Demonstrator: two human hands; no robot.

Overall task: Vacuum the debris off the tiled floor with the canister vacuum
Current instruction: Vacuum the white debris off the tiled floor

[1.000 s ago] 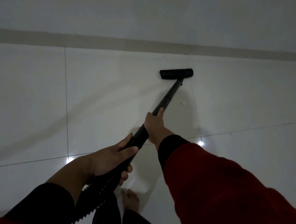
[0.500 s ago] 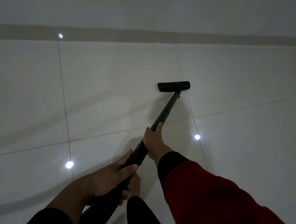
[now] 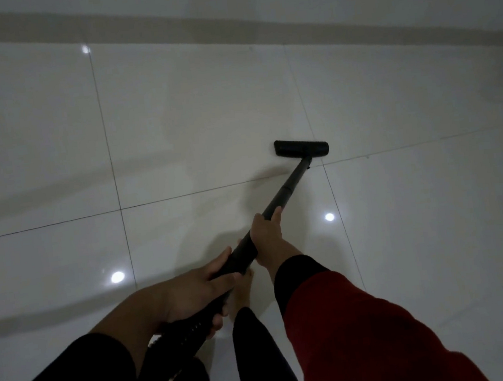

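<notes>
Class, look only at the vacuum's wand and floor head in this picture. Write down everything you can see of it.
The wand is a slim, dark tube, seemingly in joined sections, slanting from the hands down to the floor. At its far end a flat, wide black floor head rests on the glossy pale tiled floor, beside a grout crossing. The right hand grips the tube higher up; the left hand holds its thicker rear end, where a ribbed black hose begins. Whether it is plastic or metal cannot be told.

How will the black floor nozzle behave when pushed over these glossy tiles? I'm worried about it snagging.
The flat black floor nozzle will probably glide easily, since the glossy white tiled floor looks smooth with thin grout lines. The straight dark rigid wand likely passes pushes on without flexing. The nozzle, joined at its middle, may swivel slightly.
</notes>
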